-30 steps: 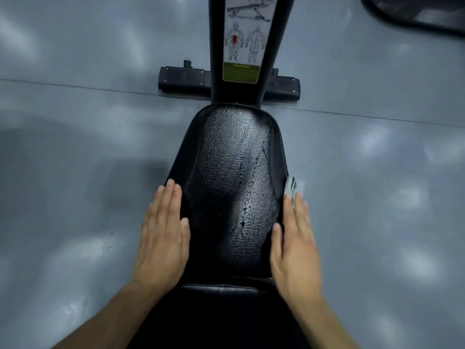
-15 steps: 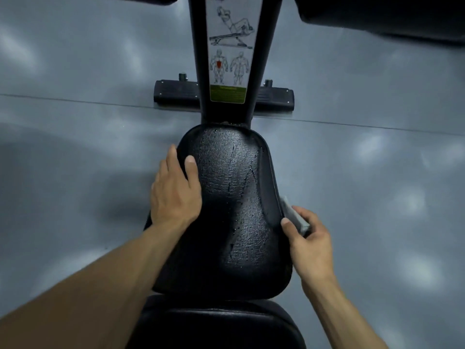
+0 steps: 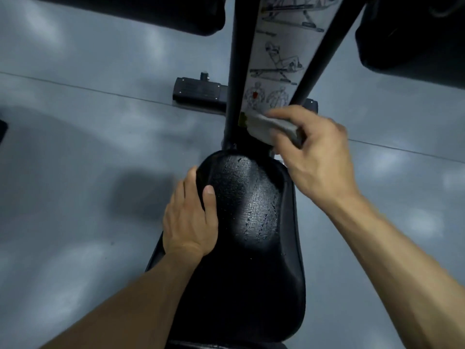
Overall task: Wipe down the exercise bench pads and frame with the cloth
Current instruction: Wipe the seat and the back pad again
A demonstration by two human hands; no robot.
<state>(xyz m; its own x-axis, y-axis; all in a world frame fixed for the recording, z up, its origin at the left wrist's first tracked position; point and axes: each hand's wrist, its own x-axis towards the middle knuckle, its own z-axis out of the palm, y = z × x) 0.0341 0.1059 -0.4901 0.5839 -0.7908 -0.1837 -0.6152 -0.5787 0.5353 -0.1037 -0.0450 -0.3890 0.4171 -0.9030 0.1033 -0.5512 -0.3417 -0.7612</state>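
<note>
Nearest the camera, the black seat pad (image 3: 249, 235) of the exercise bench runs up the middle of the view, its cracked vinyl catching a patch of light. The left hand (image 3: 190, 217) rests on the pad's left edge: the thumb lies flat on the top surface, while the fingers wrap down over the side, so how far they curl underneath cannot be told.

Past the pad's far, narrow end, the right hand (image 3: 317, 152) holds the folded grey cloth (image 3: 273, 127), with the fingers curled over its top and the thumb below it. The cloth is pressed against the lower end of the frame upright (image 3: 232, 71), just above the pad's tip, and covers the bottom of the instruction label (image 3: 281, 51), where a green strip shows at the cloth's left edge. The label carries line drawings of bench exercises and muscle figures.

Beyond the pad, behind the upright, the black foot bar (image 3: 198, 93) sits on the grey floor (image 3: 88, 172). At the top corners, dark roller pads (image 3: 176, 13) hang to either side of the upright.
</note>
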